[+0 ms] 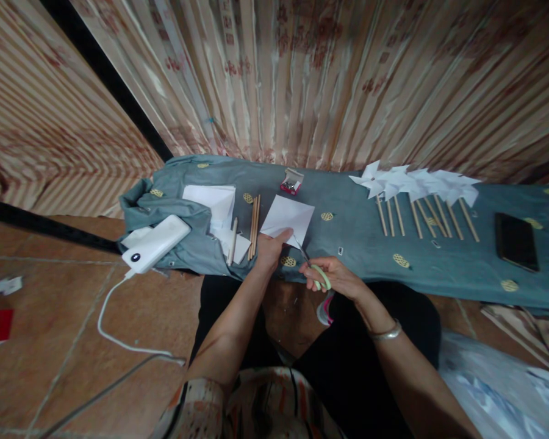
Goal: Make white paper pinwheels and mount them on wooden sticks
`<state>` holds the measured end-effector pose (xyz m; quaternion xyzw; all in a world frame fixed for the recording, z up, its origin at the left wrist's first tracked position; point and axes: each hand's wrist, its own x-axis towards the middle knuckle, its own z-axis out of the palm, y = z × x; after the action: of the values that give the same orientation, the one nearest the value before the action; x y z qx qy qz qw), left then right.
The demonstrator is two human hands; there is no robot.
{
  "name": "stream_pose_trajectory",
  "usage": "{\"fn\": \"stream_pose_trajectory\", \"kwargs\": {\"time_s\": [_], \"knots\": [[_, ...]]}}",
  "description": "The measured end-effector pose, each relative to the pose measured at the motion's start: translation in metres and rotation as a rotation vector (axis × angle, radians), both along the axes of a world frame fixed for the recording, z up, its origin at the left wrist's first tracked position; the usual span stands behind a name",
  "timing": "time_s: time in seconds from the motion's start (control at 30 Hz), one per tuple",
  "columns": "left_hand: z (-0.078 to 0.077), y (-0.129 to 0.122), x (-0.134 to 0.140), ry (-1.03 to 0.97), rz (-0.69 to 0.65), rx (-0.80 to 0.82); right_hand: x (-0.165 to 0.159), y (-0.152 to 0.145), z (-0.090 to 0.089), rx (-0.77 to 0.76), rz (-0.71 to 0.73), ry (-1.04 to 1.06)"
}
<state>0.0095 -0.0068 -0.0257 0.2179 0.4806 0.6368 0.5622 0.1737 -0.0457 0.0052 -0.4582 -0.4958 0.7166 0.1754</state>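
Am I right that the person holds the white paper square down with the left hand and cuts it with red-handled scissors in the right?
Not quite: the head view shows the scissors in the right hand have pale green handles. The left hand does hold the paper square.

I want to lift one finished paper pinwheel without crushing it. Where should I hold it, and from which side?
Probably by the bare wooden stick, near its lower end, coming from the near table edge. The pinwheels lie with the white paper blades overlapping at the far end, while the sticks point toward the person with gaps between them.

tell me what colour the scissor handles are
Pale green, seen in the head view: the scissors sit in the right hand.
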Motion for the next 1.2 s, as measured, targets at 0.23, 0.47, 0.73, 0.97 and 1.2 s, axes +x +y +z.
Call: {"fn": "stream_pose_trajectory", "kwargs": {"time_s": [0.23, 0.47, 0.73, 0.97, 1.2], "knots": [[0.0006, 0.0011, 0.0001, -0.005, 0.006, 0.005, -0.0006, 0.0003, 0.0013, 0.008, 0.002, -0.011], [0.001, 0.0014, 0.0002, -0.011, 0.018, -0.002, 0.0002, 0.0009, -0.0016, 0.003, 0.0, -0.016], [0.0022, 0.0004, -0.002, -0.008, -0.007, -0.053, -0.0005, 0.0014, 0.0, 0.032, -0.025, -0.026], [0.0051, 0.0004, -0.0074, -0.016, -0.081, -0.094, -0.0009, 0.0014, -0.0007, 0.043, -0.034, -0.031], [0.0067, -0.0019, -0.0061, 0.02, -0.126, -0.08, -0.0025, 0.0013, 0.0016, 0.058, -0.048, -0.044]]}}
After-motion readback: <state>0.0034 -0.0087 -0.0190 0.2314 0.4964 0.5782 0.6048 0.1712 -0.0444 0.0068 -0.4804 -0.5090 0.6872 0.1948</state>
